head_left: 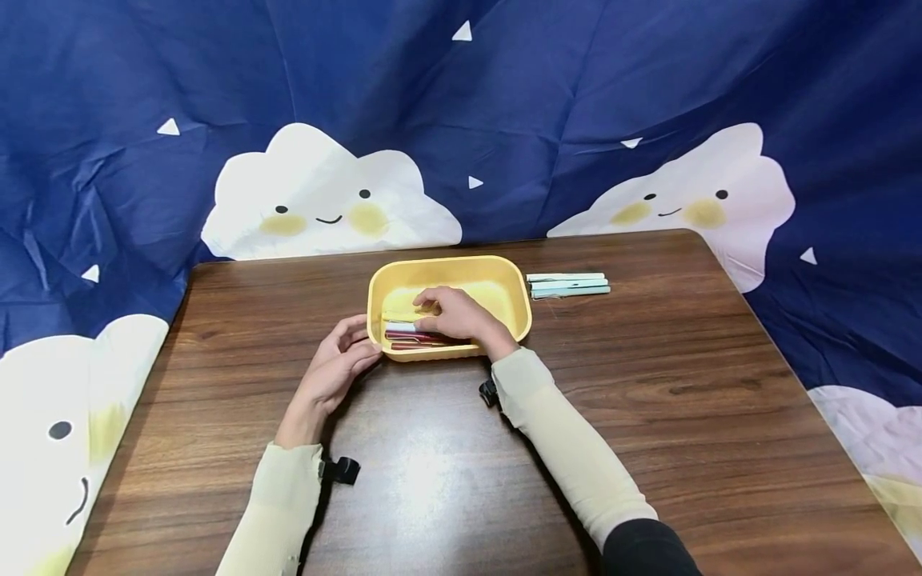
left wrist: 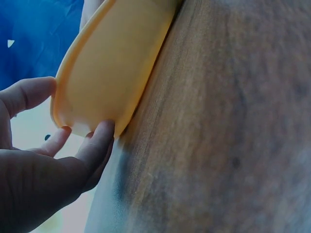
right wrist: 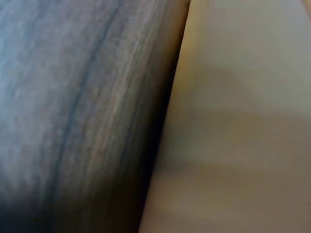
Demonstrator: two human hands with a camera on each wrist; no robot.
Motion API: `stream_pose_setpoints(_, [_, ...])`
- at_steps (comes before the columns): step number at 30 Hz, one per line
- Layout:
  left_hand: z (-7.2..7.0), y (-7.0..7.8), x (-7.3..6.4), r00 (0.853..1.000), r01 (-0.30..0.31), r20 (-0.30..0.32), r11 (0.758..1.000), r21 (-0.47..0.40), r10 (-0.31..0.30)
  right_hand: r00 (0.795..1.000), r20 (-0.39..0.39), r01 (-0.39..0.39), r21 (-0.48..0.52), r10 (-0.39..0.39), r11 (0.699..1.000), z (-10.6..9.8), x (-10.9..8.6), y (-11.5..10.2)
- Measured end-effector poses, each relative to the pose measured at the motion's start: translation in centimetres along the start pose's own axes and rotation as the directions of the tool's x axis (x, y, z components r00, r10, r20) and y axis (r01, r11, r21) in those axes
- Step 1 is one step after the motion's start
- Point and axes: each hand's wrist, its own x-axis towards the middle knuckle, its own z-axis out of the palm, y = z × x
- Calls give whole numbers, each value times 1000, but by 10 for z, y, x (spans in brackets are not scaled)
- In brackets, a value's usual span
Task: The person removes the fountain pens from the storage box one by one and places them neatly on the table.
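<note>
A yellow rectangular box (head_left: 497, 300) stands on the wooden table. My left hand (head_left: 337, 364) is at its left end, with relaxed fingers and thumb touching the outside of the near left corner; the left wrist view shows the fingertips (left wrist: 104, 128) against the wall. My right hand (head_left: 457, 312) reaches down into the box, its curled thumb and fingers around a yellow pen (head_left: 398, 317). Beside it lie a white pen (head_left: 398, 327) and several dark red pens (head_left: 403, 341), partly covered by the hand. The right wrist view shows only the blurred box wall (right wrist: 233, 136).
Several pale white and light blue-green pens (head_left: 569, 285) lie side by side on the table (head_left: 648, 384), just right of the box. Behind the table hangs a dark blue cloth (head_left: 519, 96) with cloud faces.
</note>
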Motion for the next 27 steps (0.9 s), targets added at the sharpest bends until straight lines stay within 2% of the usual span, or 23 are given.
stream_pose_setpoints(4, [0, 0, 1, 1000, 0, 0, 1000, 0, 0, 998, 60, -9, -110, 15, 994, 2, 4, -1])
stream_pose_setpoints(8, [0, 0, 1, 1000, 5, -2, 1000, 2, -5, 997, 77, -5, -147, 16, 989, 3, 5, -1])
stream_pose_setpoints(15, [0, 1, 1, 1000, 4, -4, 1000, -1, -4, 999, 53, 2, -86, 3, 996, 3, 4, -2])
stream_pose_setpoints(27, [0, 0, 1, 1000, 6, 0, 1000, 7, -6, 999, 30, -25, 28, 24, 999, 3, 3, -2])
